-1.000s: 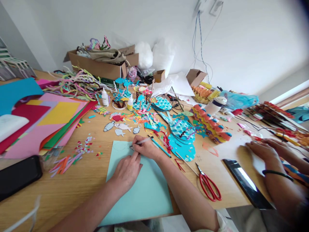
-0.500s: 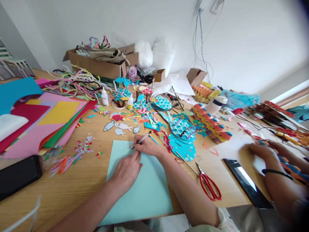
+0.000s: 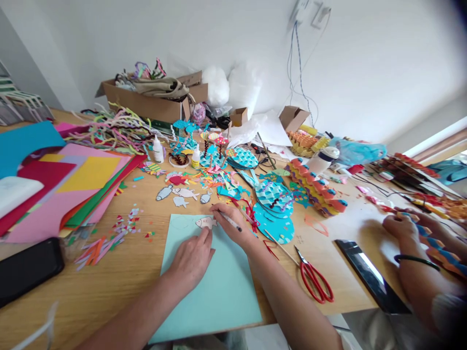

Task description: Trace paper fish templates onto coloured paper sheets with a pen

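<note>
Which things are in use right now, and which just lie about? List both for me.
In use:
- pen, in the right hand
- pale fish, under the left hand's fingertips
- light green sheet beneath

Apparently just lying about:
- red-handled scissors
- black phone
- cardboard box

Wooden surface (image 3: 91, 287) | front: pale-teal sheet (image 3: 222, 291), red-handled scissors (image 3: 305, 266) | right: glossy black bar (image 3: 370, 277) | left: black phone (image 3: 31, 268), paper strips (image 3: 98, 250) | middle: fish cut-outs (image 3: 185, 193), two bottles (image 3: 158, 152)
</note>
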### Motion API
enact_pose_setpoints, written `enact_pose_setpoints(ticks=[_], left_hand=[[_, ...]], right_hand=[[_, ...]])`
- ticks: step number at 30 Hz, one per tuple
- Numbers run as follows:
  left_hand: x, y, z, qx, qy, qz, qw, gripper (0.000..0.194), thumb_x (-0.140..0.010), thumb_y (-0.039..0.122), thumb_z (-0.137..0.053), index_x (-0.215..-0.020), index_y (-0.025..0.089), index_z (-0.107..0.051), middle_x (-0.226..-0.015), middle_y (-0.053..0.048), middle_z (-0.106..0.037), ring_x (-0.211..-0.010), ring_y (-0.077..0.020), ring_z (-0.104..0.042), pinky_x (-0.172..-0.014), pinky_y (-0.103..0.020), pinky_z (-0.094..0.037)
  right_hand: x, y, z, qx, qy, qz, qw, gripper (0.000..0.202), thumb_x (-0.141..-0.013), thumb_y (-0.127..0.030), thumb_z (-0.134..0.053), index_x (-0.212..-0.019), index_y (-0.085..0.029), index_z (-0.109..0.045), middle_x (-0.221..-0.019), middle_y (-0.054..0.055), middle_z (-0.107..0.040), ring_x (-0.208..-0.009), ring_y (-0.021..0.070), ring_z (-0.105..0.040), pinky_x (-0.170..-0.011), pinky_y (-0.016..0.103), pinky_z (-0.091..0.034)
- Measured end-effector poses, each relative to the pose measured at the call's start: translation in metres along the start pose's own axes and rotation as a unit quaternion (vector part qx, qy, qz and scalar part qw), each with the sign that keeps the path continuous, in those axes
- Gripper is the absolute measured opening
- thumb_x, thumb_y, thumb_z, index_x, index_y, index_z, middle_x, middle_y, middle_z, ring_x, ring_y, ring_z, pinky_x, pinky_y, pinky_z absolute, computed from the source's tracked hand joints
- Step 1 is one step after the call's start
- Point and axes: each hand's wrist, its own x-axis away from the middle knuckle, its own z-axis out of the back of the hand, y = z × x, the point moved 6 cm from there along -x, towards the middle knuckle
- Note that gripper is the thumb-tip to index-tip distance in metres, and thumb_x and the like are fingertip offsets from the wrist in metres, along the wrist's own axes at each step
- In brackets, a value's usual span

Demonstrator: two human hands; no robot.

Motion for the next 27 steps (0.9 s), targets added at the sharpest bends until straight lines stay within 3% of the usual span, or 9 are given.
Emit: enact_pose_setpoints(ticks=[5, 14, 21, 27], left_hand=[[0.001, 0.000, 0.001, 0.002, 0.002, -0.001, 1.000, 0.041, -0.086, 0.017, -0.042, -0.126, 0.015, -0.043, -0.129, -0.011, -0.047, -0.086, -0.0220, -0.061, -0.070, -0.033, -0.051], [0.000, -0.002, -0.002, 0.004, -0.002, 0.001, 1.000, 0.039, -0.086, 0.018, -0.041, -0.125, 0.015, -0.044, -0.125, -0.011, -0.048, -0.086, -0.0210, -0.061, -0.070, -0.031, -0.050], [0.000, -0.004, -0.001, 0.033, -0.005, -0.002, 0.999, 0.040, -0.086, 0.017, -0.040, -0.126, 0.016, -0.043, -0.135, -0.012, -0.041, -0.093, -0.0214, -0.061, -0.077, -0.032, -0.050], [-0.003, -0.018, 0.007, 0.085, 0.015, 0.001, 0.996, 0.042, -0.086, 0.016, -0.041, -0.127, 0.018, -0.041, -0.136, -0.010, -0.040, -0.108, -0.0217, -0.055, -0.085, -0.031, -0.048]], right_hand=[[0.012, 0.006, 0.007, 0.121, 0.000, 0.000, 0.993, 0.021, -0.075, -0.012, -0.054, -0.093, -0.019, -0.061, -0.084, 0.004, -0.065, -0.079, 0.0189, -0.060, -0.071, 0.028, -0.044], [0.021, 0.018, 0.002, 0.145, -0.025, 0.016, 0.989, 0.034, -0.073, -0.010, -0.058, -0.105, -0.019, -0.058, -0.101, 0.007, -0.062, -0.096, 0.0223, -0.056, -0.082, 0.033, -0.043], [0.018, 0.017, -0.001, 0.157, -0.037, 0.026, 0.987, 0.030, -0.074, -0.011, -0.057, -0.103, -0.019, -0.057, -0.096, 0.007, -0.062, -0.093, 0.0223, -0.056, -0.081, 0.032, -0.043], [0.019, 0.019, -0.001, 0.159, -0.025, 0.011, 0.987, 0.030, -0.071, -0.013, -0.058, -0.101, -0.016, -0.056, -0.092, 0.007, -0.062, -0.088, 0.0216, -0.057, -0.076, 0.030, -0.044]])
